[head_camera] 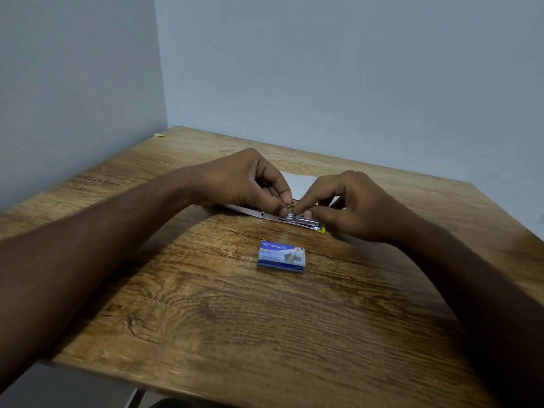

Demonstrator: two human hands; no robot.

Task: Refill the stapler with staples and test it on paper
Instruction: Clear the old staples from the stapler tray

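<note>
The stapler (pixel 303 222) lies opened out flat on the table (pixel 235 319), its metal channel facing up, directly under our fingertips. A small shiny piece (pixel 290 204) sits right above the channel. It is too small for us to tell whether it is a strip of staples or part of the stapler's own spring.

We see three risks from here. If the piece is a strip and goes in tilted, it may ride up on the channel wall and jam, or snap into short lengths. If our pinch slips, it may drop beside the rail. The stapler is pinned only by fingertips, so a sideways push could skid it across the wood.

Our left hand (pixel 247 181) reaches in from the left, knuckles up, with thumb and forefinger closed together on the shiny piece and the other fingers curled under. Our right hand (pixel 353 204) comes in from the opposite side. Its forefinger and thumb are bent down and nipped on the channel just beside the left fingertips, almost touching them.

The staple box (pixel 281 257) lies on the near side of the fingers, apart from them and shut. A white sheet of paper (pixel 297 182) lies just beyond the fingers, partly hidden by both hands.
</note>
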